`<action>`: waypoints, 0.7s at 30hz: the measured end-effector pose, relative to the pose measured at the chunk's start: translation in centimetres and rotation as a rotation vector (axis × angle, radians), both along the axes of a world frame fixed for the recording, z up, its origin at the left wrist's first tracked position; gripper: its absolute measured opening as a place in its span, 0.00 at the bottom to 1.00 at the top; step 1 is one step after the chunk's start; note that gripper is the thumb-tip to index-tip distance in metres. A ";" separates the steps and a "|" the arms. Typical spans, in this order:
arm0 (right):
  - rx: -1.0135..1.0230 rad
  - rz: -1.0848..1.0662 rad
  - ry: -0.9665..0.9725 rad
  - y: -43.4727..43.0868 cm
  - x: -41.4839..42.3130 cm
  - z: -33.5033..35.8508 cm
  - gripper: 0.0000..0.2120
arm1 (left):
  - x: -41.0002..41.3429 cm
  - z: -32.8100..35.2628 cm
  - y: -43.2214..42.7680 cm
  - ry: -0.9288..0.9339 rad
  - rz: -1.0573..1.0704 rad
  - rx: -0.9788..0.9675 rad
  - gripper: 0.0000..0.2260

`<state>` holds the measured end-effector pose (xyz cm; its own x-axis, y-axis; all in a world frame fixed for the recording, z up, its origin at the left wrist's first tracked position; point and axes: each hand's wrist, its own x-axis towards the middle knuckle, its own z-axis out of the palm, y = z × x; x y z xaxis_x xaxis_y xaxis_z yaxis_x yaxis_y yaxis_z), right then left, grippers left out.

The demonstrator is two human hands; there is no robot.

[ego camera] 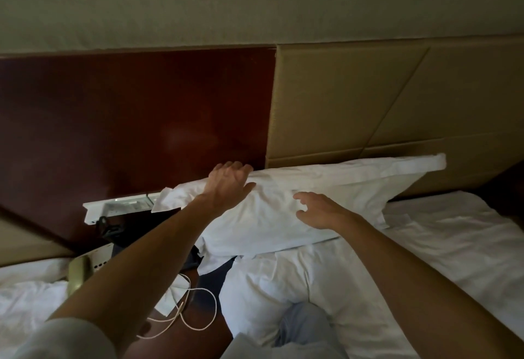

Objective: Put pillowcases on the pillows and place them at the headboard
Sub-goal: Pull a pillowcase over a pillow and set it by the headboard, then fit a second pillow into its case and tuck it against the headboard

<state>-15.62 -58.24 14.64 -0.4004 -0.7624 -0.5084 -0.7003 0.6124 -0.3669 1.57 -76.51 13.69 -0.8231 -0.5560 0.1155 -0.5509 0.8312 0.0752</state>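
1 cased pillow (283, 205) sits against the headboard (368, 97). Left hand (229, 185) presses its top edge, fingers spread. Right hand (320, 211) rests on its front, fingers loose, gripping nothing. Remaining pillows probably pending.

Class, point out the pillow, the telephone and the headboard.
pillow (283, 214): head view, middle of its white case.
telephone (77, 273): head view, its handset.
headboard (340, 97): head view, tan padded panel.

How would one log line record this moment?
pillow: cased, at headboard | left hand: on top edge | right hand: open, at front
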 end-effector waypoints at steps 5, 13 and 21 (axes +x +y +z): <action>-0.025 -0.115 -0.001 4.1 -0.3 0.0 0.26 | -1.5 0.8 2.4 -0.093 -0.084 0.028 0.23; 0.067 -0.444 -0.055 19.6 2.2 -1.8 0.27 | -7.2 -0.7 14.6 -0.286 -0.414 0.079 0.26; 0.204 -0.827 -0.101 37.6 6.7 -3.6 0.26 | -11.2 -4.5 29.2 -0.417 -0.812 0.096 0.27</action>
